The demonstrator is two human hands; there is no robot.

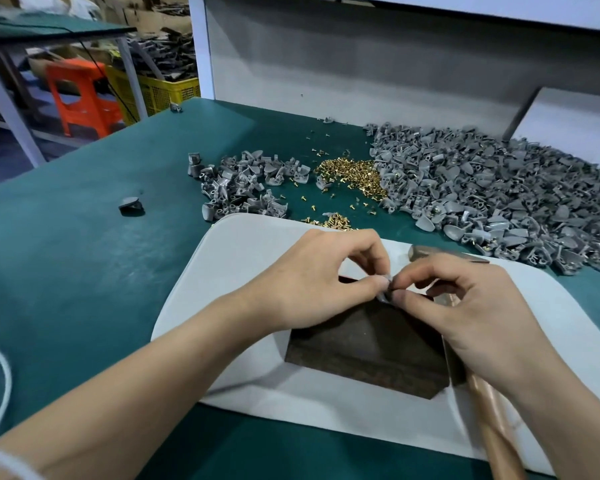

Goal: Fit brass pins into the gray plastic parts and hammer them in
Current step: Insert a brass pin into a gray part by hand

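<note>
White cable [0,386] loops at the far left edge, lower down. Orange stool [80,98] and yellow crate [160,88] sit upper left, off the green bench [66,271]. One stray gray piece [131,205] lies alone on the bench left of centre, well apart from the rest. Small heap of gray parts [243,183] is above centre-left, just beyond the top edge of the white mat [222,271]. My left grip [305,285] is over the mat at centre, with thumb and forefinger closed in a pinch on the gray part [385,295] and the other fingers curled. The part sits mid-frame between both grips, over the far edge of the dark block [367,348] that lies on the mat; can't tell if it touches the block. Brass pins [352,176] are heaped top centre between the two gray heaps, with loose ones scattered around and a few at the mat's top edge. My right grip [464,306] is also pinched on the same part, thumb and forefinger tips closed on it from the right; can't tell whether a pin is in there. Hammer [492,420] lies under my right grip, head showing past the knuckles and handle running to the lower right edge. Large heap of gray parts [499,188] fills the upper right of the bench.
</note>
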